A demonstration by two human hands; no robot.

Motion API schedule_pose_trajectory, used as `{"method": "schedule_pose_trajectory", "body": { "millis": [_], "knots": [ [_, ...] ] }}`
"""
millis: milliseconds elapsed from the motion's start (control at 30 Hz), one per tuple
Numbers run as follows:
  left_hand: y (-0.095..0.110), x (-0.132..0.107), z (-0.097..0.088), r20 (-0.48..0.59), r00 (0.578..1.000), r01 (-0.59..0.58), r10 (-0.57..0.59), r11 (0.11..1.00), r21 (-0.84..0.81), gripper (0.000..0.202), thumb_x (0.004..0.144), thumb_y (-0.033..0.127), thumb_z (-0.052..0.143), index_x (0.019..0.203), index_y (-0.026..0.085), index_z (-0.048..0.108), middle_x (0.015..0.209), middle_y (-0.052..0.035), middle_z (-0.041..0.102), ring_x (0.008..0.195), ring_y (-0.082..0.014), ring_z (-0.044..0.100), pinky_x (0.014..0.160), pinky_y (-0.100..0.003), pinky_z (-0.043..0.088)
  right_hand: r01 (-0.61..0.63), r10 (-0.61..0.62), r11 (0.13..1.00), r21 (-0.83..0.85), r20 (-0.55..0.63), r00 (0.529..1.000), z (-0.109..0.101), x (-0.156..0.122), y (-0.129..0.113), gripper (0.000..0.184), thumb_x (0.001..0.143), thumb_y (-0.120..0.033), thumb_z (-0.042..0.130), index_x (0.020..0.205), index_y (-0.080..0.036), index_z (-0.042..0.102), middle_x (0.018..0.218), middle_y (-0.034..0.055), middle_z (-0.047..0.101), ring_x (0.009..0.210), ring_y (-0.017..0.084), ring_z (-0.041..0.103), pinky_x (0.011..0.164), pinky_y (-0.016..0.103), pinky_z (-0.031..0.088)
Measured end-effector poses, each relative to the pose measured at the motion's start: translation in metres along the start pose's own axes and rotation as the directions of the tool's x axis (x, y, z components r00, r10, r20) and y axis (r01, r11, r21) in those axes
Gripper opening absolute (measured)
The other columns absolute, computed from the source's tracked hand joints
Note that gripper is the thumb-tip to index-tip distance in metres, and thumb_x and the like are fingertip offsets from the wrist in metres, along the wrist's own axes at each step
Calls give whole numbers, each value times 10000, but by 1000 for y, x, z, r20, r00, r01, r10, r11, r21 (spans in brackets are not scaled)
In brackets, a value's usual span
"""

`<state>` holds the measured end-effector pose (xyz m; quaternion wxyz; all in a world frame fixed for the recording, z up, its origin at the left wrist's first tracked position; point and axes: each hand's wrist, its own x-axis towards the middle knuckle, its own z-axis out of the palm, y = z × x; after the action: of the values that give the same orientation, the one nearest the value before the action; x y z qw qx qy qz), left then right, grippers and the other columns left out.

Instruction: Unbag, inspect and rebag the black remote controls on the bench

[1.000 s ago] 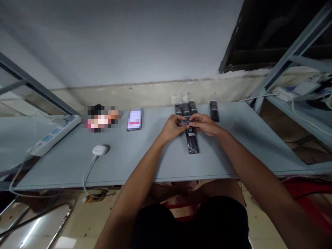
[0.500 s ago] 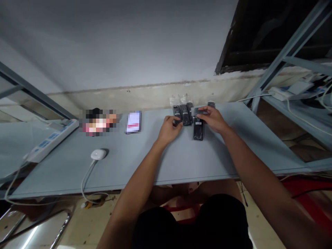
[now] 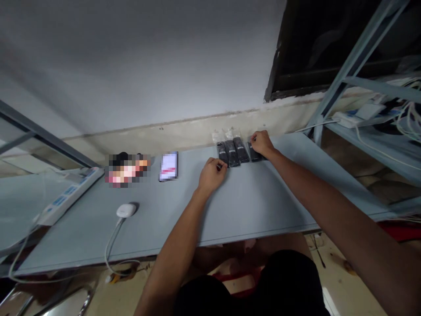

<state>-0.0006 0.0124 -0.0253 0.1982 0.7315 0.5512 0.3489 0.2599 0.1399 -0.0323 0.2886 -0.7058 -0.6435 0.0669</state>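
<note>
Several black items in clear plastic bags with small white labels lie side by side near the back of the table. My left hand [image 3: 212, 175] is closed, thumb and fingertips together at the lower end of the leftmost black bagged packet [image 3: 222, 151]; whether anything is pinched in them is hidden. Beside it lie a second black packet [image 3: 232, 154] and a third black packet [image 3: 242, 151]. My right hand [image 3: 263, 144] grips the upper part of the rightmost black packet [image 3: 254, 154], a small gap away from the others. What the packets contain cannot be made out.
A phone [image 3: 169, 166] with a lit screen lies left of my hands, beside a blurred-out item [image 3: 127, 171]. Nearer me is a white rounded device [image 3: 126, 210] on a cable. A power strip [image 3: 70, 195] runs along the left edge. Metal frame posts [image 3: 342, 74] flank the table [image 3: 256, 206].
My right hand has moved the packet that lay nearer me back into line with the others. My left hand has drawn slightly toward me. The camera view has shifted a little.
</note>
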Motion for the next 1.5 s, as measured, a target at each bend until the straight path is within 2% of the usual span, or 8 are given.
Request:
{"method": "schedule_pose_trajectory", "body": {
  "millis": [300, 667, 833, 1000, 1133, 1267, 1367, 1500],
  "knots": [
    [3, 1, -3, -12, 1000, -17, 18, 999, 32, 131, 960, 261, 637, 883, 195, 720, 953, -65, 693, 828, -187, 657, 814, -327, 523, 202, -198, 955, -218, 42, 979, -15, -20, -30, 297, 1013, -257, 531, 1111, -164, 795, 1298, 197, 689, 1245, 334, 614, 1010, 419, 518],
    [3, -1, -5, 2, 1000, -25, 25, 999, 36, 136, 949, 271, 631, 883, 196, 722, 900, -69, 713, 815, -207, 659, 761, -324, 499, 1, 59, 978, -207, 286, 957, -9, -25, -80, 567, 869, -392, 768, 1338, -87, 677, 1300, 301, 720, 1226, 388, 713, 940, 427, 558],
    [6, -2, -6, 34, 999, -13, 12, 1000, 20, 133, 948, 277, 632, 884, 204, 723, 903, -63, 729, 787, -197, 661, 745, -316, 500, -20, 81, 988, -151, 411, 908, -5, -15, -76, 470, 754, -434, 817, 1103, -121, 784, 1154, 250, 784, 1113, 383, 759, 835, 383, 575],
    [7, -2, -7, 34, 999, -1, 2, 1000, -14, 169, 959, 342, 649, 882, 208, 717, 911, -63, 738, 799, -201, 672, 761, -327, 521, -116, 69, 983, 140, 302, 951, -11, -25, -68, 246, 809, -383, 741, 917, -165, 775, 984, 168, 806, 961, 322, 774, 743, 338, 554],
    [6, -1, -6, 12, 1000, 29, -28, 989, -145, 294, 932, 448, 714, 1093, 202, 710, 999, -71, 757, 869, -208, 702, 793, -334, 552, -272, 132, 787, 553, 281, 951, -26, -45, -57, 245, 832, -437, 722, 854, -193, 728, 807, 62, 764, 716, 214, 709, 528, 257, 449],
    [4, 3, -4, -42, 994, 80, -100, 939, -334, 541, 884, 473, 789, 1313, 184, 632, 1179, -122, 748, 970, -216, 731, 839, -339, 585, -347, 114, 403, 847, 330, 937, -33, -70, -49, 204, 807, -374, 776, 895, -204, 706, 818, 29, 766, 641, 152, 675, 459, 200, 400],
    [-2, 9, -5, -8, 990, 120, -143, 860, -496, 579, 860, 500, 811, 1302, 175, 625, 1117, -117, 754, 918, -210, 748, 793, -335, 610, -408, 68, 158, 899, 402, 913, -28, -86, -47, 207, 795, -319, 837, 909, -223, 693, 847, 16, 790, 683, 150, 725, 547, 214, 528],
    [-11, 17, -7, -62, 980, 101, -190, 738, -668, 608, 794, 519, 865, 1234, 158, 651, 903, -42, 728, 777, -173, 736, 751, -334, 634, -472, 3, 24, 881, 472, 882, -20, -98, -49, 220, 794, -251, 870, 910, -232, 683, 867, 3, 800, 797, 155, 778, 643, 214, 588]
  ]
}}
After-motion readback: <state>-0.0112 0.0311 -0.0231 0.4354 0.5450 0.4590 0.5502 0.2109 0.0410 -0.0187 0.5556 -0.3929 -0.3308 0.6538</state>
